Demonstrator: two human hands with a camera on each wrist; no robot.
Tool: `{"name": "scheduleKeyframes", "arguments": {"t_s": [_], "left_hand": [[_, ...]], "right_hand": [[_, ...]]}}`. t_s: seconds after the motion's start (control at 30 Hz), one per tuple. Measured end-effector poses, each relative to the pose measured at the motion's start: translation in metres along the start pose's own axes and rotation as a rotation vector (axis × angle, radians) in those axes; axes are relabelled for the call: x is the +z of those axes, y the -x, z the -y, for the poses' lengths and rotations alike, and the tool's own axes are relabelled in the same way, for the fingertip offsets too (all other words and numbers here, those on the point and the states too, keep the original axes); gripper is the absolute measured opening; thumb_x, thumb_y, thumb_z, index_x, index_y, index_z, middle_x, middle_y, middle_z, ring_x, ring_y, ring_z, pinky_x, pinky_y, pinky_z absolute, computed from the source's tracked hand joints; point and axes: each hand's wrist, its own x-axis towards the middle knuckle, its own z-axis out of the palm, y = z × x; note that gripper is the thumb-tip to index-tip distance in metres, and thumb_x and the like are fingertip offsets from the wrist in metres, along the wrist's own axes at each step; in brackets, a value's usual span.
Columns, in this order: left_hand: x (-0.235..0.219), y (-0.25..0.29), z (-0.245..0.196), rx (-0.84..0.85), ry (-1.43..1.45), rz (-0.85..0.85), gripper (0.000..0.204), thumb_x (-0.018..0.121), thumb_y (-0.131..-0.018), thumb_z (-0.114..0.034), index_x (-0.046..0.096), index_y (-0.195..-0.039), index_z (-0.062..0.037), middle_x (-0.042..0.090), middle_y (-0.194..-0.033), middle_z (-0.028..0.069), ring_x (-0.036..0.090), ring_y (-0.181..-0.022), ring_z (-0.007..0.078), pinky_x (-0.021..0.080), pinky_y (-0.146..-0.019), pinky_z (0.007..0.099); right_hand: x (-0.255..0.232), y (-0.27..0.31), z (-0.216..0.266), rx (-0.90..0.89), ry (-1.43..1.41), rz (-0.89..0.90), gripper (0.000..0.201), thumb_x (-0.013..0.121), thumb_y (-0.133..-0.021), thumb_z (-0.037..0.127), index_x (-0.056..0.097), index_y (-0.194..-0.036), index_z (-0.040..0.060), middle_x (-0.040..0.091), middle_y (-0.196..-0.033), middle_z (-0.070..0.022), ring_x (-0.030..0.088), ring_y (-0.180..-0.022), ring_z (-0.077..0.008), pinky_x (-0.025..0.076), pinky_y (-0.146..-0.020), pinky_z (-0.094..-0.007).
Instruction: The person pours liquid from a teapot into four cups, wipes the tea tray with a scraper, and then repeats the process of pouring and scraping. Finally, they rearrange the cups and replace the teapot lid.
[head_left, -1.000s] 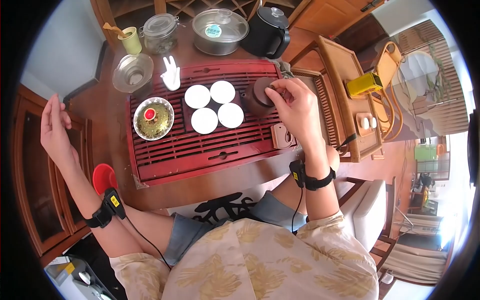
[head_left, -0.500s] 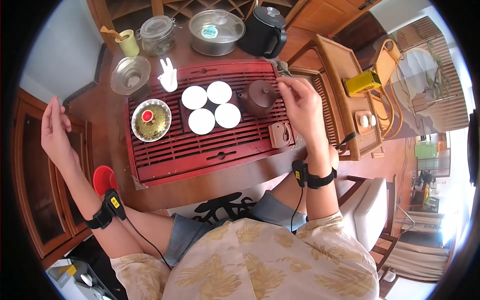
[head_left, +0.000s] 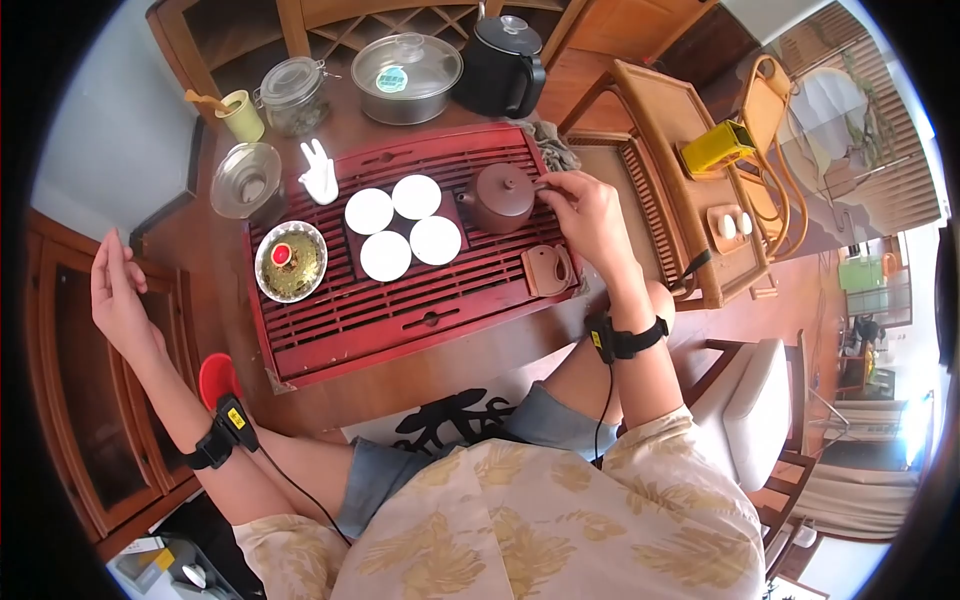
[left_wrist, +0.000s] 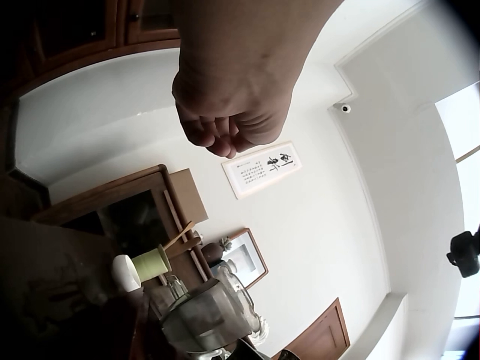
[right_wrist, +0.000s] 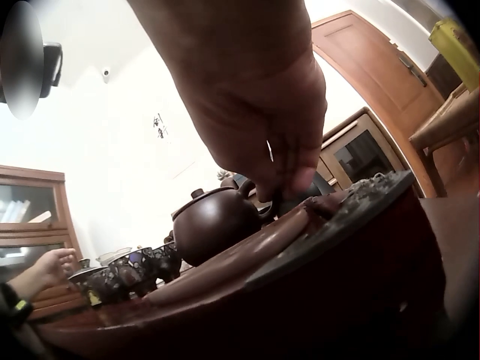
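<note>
Head view: high up, facing forward and down, wide over tray (head_left: 340, 350), shirt (head_left: 480, 530) at bottom. Left wrist view: tilted, left hand (left_wrist: 236, 97) close at top, facing wall (left_wrist: 322, 202). Right wrist view: low, near tray height, right hand (right_wrist: 262, 127) close, teapot (right_wrist: 214, 229) just past. Head and right wrist share teapot, left hand; head and left wrist, green cup (left_wrist: 152, 262).
</note>
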Motion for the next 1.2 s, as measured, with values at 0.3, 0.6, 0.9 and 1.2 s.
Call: {"name": "scheduleKeyframes", "arguments": {"t_s": [0.3,0.6,0.9,1.2], "left_hand": [[0.001,-0.002,0.005,-0.012,0.028,0.009,0.029,0.073,-0.111,-0.019,0.078,-0.134,-0.0022,0.072,-0.103,0.0008,0.052,-0.072,0.0038,0.04,-0.063,0.0213],[0.001,-0.001,0.005,-0.009,0.036,0.01,0.029,0.073,-0.11,-0.018,0.077,-0.133,-0.0006,0.072,-0.102,0.0018,0.052,-0.072,0.0039,0.039,-0.063,0.0209],[0.002,0.001,0.003,-0.017,-0.009,-0.004,0.028,0.073,-0.111,-0.022,0.078,-0.129,-0.0023,0.071,-0.102,-0.0005,0.051,-0.075,0.0037,0.04,-0.066,0.0216],[0.003,-0.001,0.006,-0.031,0.011,0.002,0.028,0.075,-0.11,-0.021,0.078,-0.129,-0.0011,0.071,-0.1,0.0004,0.052,-0.073,0.0036,0.04,-0.064,0.0214]], "right_hand": [[-0.019,-0.004,-0.026,0.032,0.029,-0.091,0.019,0.074,-0.095,0.003,0.082,-0.111,-0.0016,0.079,-0.108,-0.0237,0.078,-0.099,-0.0408,0.061,-0.091,-0.0426],[-0.019,-0.002,-0.042,0.116,-0.016,-0.13,0.018,0.077,-0.095,0.004,0.082,-0.112,-0.0022,0.081,-0.107,-0.0224,0.082,-0.098,-0.0329,0.062,-0.089,-0.0385],[-0.027,0.03,-0.046,0.329,-0.123,-0.121,0.041,0.069,-0.112,0.029,0.072,-0.139,-0.0015,0.081,-0.118,-0.0151,0.076,-0.107,-0.0195,0.059,-0.096,-0.0355],[-0.001,0.024,-0.037,0.503,-0.309,0.133,0.086,0.032,-0.117,0.07,0.047,-0.168,0.0014,0.055,-0.165,-0.0181,0.052,-0.15,-0.0289,0.037,-0.128,-0.0402]]}}
